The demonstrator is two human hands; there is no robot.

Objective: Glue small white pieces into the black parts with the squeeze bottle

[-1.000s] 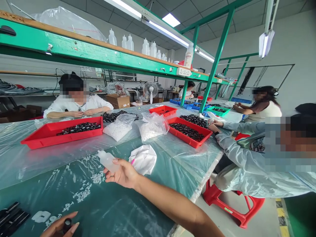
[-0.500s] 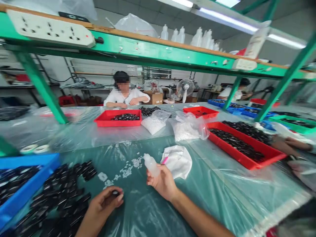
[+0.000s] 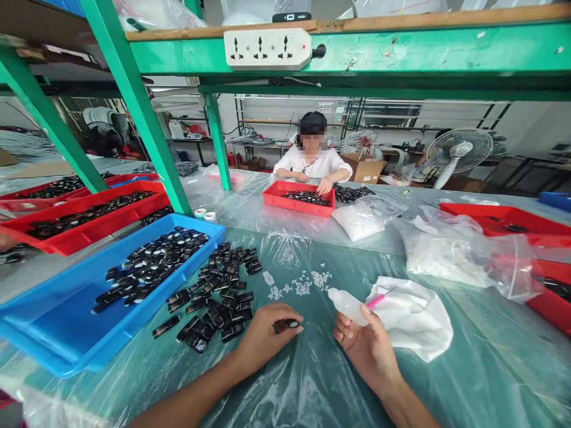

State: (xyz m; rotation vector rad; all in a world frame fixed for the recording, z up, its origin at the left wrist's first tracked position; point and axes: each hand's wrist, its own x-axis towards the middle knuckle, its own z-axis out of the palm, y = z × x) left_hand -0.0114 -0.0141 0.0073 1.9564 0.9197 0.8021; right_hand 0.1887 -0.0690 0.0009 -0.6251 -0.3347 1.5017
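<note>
My left hand (image 3: 272, 330) is closed on a small black plastic part (image 3: 285, 324) with a pale round end. To its left lies a loose pile of similar black parts (image 3: 218, 297) on the plastic-covered table. My right hand (image 3: 368, 348) grips a small translucent squeeze bottle (image 3: 347, 305), tilted with its nozzle to the upper left. Small white pieces (image 3: 303, 284) are scattered just beyond both hands. Beside the right hand lies a white cloth (image 3: 413, 318) with a thin pink-handled tool (image 3: 377, 300) on it.
A blue tray (image 3: 57, 356) of black parts stands at left, with red trays (image 3: 66, 241) behind it. Bags of white pieces (image 3: 446, 258) lie farther back. Across the table a person (image 3: 312, 160) reaches into a red tray (image 3: 298, 207). A green shelf beam (image 3: 419, 50) crosses above.
The view has swung left, bringing the whole blue tray into sight. Both hands keep their holds on the black part and the bottle. The person across now has a hand in the red tray.
</note>
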